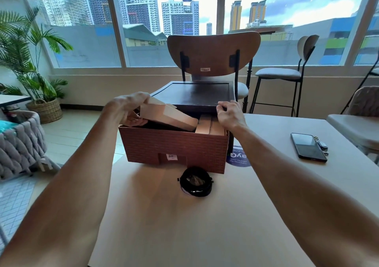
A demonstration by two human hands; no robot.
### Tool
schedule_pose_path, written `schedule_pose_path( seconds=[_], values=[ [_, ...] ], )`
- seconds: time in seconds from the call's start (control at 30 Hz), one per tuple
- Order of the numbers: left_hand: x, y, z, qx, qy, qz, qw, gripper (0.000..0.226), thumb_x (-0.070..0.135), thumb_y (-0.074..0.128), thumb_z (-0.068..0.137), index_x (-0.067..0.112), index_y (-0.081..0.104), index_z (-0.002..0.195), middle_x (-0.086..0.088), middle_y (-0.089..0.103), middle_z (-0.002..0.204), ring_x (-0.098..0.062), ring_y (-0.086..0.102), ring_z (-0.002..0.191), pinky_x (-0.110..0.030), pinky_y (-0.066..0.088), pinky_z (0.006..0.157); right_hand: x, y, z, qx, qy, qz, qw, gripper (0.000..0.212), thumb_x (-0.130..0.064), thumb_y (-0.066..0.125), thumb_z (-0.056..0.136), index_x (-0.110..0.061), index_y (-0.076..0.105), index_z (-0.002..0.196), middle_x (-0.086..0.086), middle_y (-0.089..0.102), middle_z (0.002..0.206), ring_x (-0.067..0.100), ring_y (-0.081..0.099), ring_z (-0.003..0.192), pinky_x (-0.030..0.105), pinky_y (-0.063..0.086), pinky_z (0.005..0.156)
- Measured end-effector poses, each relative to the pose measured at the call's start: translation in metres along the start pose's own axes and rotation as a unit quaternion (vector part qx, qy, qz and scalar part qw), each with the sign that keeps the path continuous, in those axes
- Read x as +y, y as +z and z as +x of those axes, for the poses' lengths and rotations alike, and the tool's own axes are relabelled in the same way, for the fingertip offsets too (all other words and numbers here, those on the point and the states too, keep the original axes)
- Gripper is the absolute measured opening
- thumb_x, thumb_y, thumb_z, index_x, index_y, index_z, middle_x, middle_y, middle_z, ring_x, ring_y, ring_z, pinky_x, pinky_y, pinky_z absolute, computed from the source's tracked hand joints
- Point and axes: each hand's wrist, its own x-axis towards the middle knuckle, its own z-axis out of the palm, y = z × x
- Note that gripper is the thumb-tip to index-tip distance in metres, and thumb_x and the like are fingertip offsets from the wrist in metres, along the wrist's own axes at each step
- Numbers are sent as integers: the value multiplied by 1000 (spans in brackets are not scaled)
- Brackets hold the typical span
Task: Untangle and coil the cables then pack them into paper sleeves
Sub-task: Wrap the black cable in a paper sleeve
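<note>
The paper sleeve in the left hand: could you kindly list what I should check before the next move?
1. Left hand grips paper sleeve: ok.
2. Sleeve out of the box: not ok, lower end inside.
3. Black cable coiled, on the table before the box: ok.
4. Sleeve mouth open: cannot tell.
5. Right hand free: cannot tell, fingers curled at the edge of the lid.

One box (174, 143), one lid (192, 94), one coiled cable (195, 181); one phone (308, 146)
</note>
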Motion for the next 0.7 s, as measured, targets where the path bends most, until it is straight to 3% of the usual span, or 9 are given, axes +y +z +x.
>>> schedule_pose_path(
  seconds=[0.07, 0.13, 0.27, 0.37, 0.47, 0.53, 0.6, 0.67, 0.7],
  values=[
    [3, -3, -14, 2, 12, 12, 1000, 30, 34, 51, 83, 8, 54, 97, -10, 58, 70, -15, 60, 44, -16, 49, 42, -4, -7, -8, -43, 20, 10, 999, 47, -44, 45, 102, -25, 50, 144, 4, 22, 161, 28, 26, 146, 42, 23, 120],
    [9, -8, -22, 5, 26, 9, 1000, 30, 35, 49, 85, 8, 54, 98, -11, 60, 70, -15, 60, 44, -16, 49, 42, -5, -11, -14, -63, 21, 11, 998, 52, -50, 47, 99, -25, 49, 145, 5, 20, 162, 28, 22, 148, 45, 22, 121],
    [20, -23, -46, 3, 90, -47, 995, 30, 35, 49, 86, 11, 53, 104, -15, 66, 77, -17, 63, 51, -21, 53, 47, -18, -18, -42, -18, -42, 95, 994, 53, -58, 50, 91, -24, 60, 131, 2, 58, 136, 22, 51, 127, 44, 44, 106],
    [27, -8, -65, -14, 158, -80, 984, 22, 30, 49, 91, 13, 56, 103, -13, 63, 85, -19, 62, 68, -25, 54, 66, -33, -36, -65, -43, -33, 334, 941, 35, -46, 40, 104, -24, 62, 119, 4, 68, 115, 23, 63, 111, 39, 50, 94],
    [25, 24, -78, -45, 202, -130, 970, 13, 27, 52, 96, 17, 61, 100, -9, 61, 87, -17, 61, 73, -23, 55, 62, -36, -62, -80, -107, 13, 475, 873, 47, -55, 29, 103, -23, 53, 129, 14, 68, 120, 31, 69, 106, 43, 54, 87],
    [20, 48, -82, -52, 226, -159, 960, 11, 27, 52, 98, 20, 60, 102, -6, 62, 91, -17, 63, 77, -26, 55, 64, -30, -77, -89, -100, 16, 486, 868, 44, -52, 35, 103, -22, 50, 131, 13, 65, 123, 28, 71, 100, 39, 55, 77],
    [12, 74, -81, -55, 252, -179, 949, 8, 28, 50, 100, 24, 56, 104, -3, 63, 97, -18, 64, 90, -32, 55, 78, -19, -89, -99, -86, 3, 474, 876, 37, -43, 48, 100, -22, 50, 130, 10, 61, 122, 25, 70, 99, 35, 56, 72],
    [2, 103, -79, -42, 283, -194, 939, 15, 36, 51, 102, 23, 50, 110, -4, 65, 105, -18, 67, 97, -37, 57, 86, 0, -99, -108, -68, -9, 456, 887, 43, -37, 60, 88, -23, 48, 126, 10, 57, 120, 26, 64, 106, 39, 57, 78],
    [-3, 118, -78, -23, 302, -205, 931, 23, 38, 53, 102, 20, 47, 113, -6, 65, 105, -14, 69, 93, -35, 59, 82, 10, -103, -112, -56, -8, 452, 890, 46, -34, 60, 81, -22, 46, 123, 10, 57, 118, 27, 62, 109, 41, 58, 81]
  ],
)
